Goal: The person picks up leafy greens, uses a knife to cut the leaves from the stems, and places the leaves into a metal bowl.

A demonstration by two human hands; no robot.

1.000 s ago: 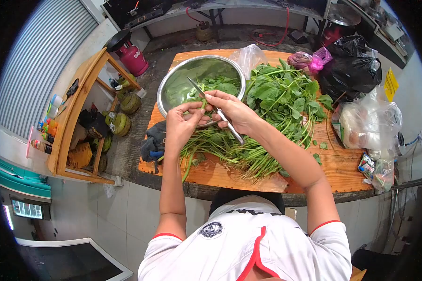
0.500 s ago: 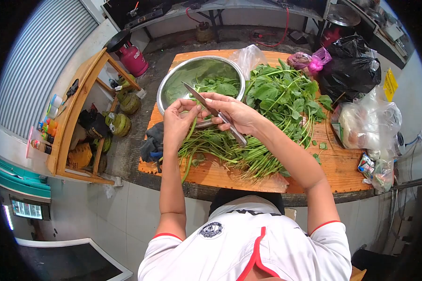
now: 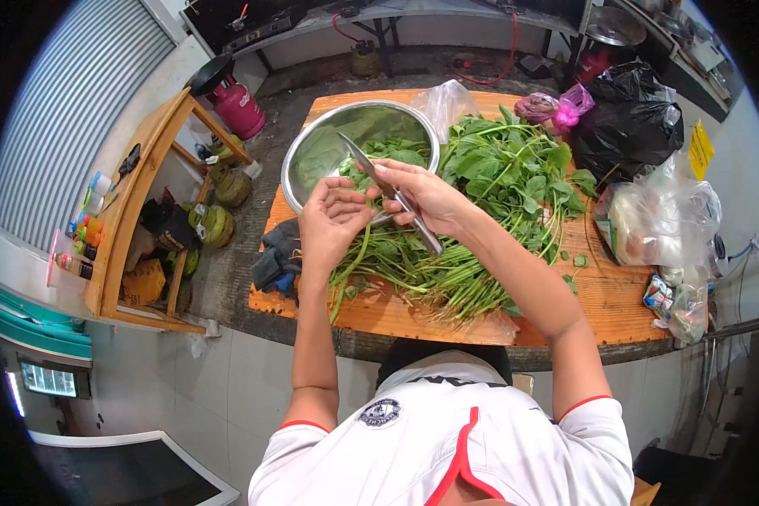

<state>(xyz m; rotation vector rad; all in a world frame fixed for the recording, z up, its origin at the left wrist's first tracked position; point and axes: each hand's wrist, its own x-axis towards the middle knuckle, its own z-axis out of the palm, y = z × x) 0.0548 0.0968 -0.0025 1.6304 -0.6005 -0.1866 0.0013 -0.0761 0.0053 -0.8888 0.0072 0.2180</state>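
Note:
My right hand [image 3: 422,198] is closed around a kitchen knife [image 3: 413,215], its blade pointing up and left over the bowl's near rim. Pinched in my left hand [image 3: 336,218] is a long green vegetable stem [image 3: 361,253], which hangs down toward the table. The fingertips of both hands nearly meet beside the blade. Behind them a steel mixing bowl [image 3: 292,160] holds cut green leaves [image 3: 396,150]. To the right and below lies a big heap of leafy greens [image 3: 514,169], with its bundled stems and roots [image 3: 447,295] toward me.
The wooden table [image 3: 599,312] carries a black plastic bag [image 3: 631,118], clear bags of food [image 3: 658,219] and a pink bag [image 3: 573,105] on the right. A dark cloth [image 3: 277,257] lies at the left edge. A wooden shelf [image 3: 143,211] stands farther left.
My left hand has shifted slightly right and down, its fingers spreading somewhat, with the stem moving along. The knife has tilted a little more upright in my right hand.

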